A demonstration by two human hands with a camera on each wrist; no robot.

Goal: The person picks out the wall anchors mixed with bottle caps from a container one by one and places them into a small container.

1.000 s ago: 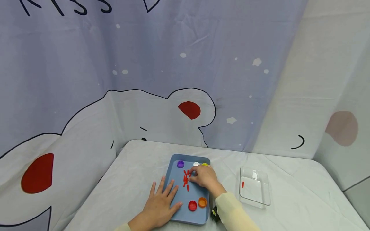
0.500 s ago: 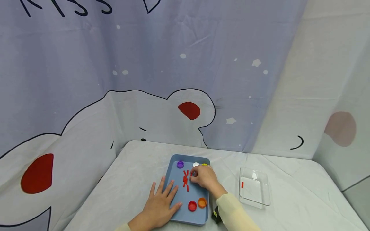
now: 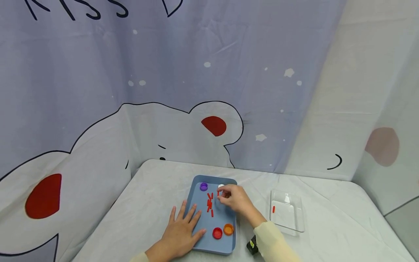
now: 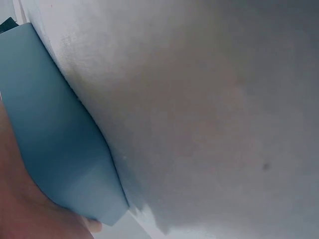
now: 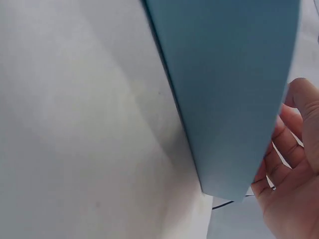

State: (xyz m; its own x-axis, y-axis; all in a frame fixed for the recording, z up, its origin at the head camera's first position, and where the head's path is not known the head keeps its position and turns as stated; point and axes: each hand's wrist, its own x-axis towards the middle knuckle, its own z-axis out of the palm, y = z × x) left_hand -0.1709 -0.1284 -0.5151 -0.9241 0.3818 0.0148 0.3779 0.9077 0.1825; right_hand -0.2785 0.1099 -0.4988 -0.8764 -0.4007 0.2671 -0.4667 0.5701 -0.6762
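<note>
Low in the middle of the head view, the spread left hand [image 3: 181,232] blocks the left side of the blue-grey rectangular tray with low walls [image 3: 224,216]. The right hand [image 3: 238,199] and its pale yellow sleeve [image 3: 278,243] block the right side. Small red sticks [image 3: 210,204] are in the way mid-tray. A hand could slip between them and the round red cup [image 3: 217,233], or pass over the white cloth [image 3: 330,211] right of the clear plastic box [image 3: 284,215].
</note>
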